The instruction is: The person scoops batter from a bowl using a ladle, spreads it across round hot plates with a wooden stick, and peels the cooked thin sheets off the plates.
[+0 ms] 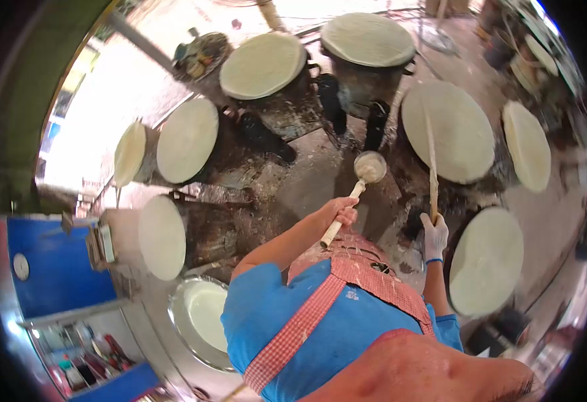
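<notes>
My left hand (345, 210) is bare and wrapped round the pale handle of a ladle (370, 166), whose round bowl holds something whitish. On my right hand (434, 237) is a white glove, closed round the lower end of a long thin stick (432, 161). The stick's far part lies over a large round white surface (464, 130) on a dark stove drum. To the right of that hand is another round white surface (486, 261). The ladle bowl hangs over the floor between the stoves.
More round white tops stand in an arc: (262, 65) one ahead, another (368, 39) beside it, and several at left and right. A wide metal basin (179, 305) with white liquid is at lower left. A blue panel (55, 268) stands far left.
</notes>
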`<state>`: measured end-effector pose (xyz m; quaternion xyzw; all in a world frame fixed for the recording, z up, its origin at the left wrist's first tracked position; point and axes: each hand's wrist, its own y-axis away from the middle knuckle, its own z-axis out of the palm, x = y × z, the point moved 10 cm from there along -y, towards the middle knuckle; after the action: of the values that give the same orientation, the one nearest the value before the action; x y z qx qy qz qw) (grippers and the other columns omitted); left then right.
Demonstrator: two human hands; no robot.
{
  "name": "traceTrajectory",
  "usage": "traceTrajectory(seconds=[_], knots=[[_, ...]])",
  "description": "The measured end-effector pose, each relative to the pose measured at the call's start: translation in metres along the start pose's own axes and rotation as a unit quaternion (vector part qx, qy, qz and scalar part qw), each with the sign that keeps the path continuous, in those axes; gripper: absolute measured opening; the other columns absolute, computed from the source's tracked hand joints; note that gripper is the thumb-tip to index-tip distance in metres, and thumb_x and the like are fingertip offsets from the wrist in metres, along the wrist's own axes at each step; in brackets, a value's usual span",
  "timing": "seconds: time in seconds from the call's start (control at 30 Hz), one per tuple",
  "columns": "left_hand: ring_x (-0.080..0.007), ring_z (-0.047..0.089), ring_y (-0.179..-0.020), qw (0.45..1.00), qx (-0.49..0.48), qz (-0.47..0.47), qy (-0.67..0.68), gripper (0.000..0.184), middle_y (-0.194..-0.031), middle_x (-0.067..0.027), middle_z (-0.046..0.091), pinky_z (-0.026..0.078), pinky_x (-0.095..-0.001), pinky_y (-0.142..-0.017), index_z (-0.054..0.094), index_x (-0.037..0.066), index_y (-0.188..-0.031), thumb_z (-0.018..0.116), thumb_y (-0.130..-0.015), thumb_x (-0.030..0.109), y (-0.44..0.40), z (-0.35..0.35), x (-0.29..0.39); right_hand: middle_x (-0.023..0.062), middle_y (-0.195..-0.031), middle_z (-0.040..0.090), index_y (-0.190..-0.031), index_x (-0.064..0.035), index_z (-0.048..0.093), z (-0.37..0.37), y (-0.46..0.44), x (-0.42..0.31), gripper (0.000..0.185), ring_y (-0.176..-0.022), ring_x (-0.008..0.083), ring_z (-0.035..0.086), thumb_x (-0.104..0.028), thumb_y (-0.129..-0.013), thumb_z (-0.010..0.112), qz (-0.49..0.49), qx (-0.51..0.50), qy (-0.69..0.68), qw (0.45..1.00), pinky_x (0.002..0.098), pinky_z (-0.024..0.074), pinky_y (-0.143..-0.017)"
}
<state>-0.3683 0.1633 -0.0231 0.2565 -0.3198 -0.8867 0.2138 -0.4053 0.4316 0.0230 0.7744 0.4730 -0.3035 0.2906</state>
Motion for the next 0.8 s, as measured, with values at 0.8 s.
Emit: traceTrajectory(seconds=[0.8], knots=[[-0.0027, 0.027, -0.040, 0.983, 0.068, 0.168, 0.033, 0.027, -0.058, 0.0012, 0.036, 0.023, -0.0138, -0.029, 0.039, 0.020, -0.106, 0.052, -0.084, 0.011, 0.150, -0.088, 0.211, 0.0175, -0.082, 0.059, -0.077, -0.0052, 0.057, 0.511, -0.113, -0.483, 0.020, -0.072, 0.0332, 0.060, -0.021, -0.065, 0.060, -0.695, -0.346, 0.265, 0.572, 0.0424, 0.0486, -0.064]])
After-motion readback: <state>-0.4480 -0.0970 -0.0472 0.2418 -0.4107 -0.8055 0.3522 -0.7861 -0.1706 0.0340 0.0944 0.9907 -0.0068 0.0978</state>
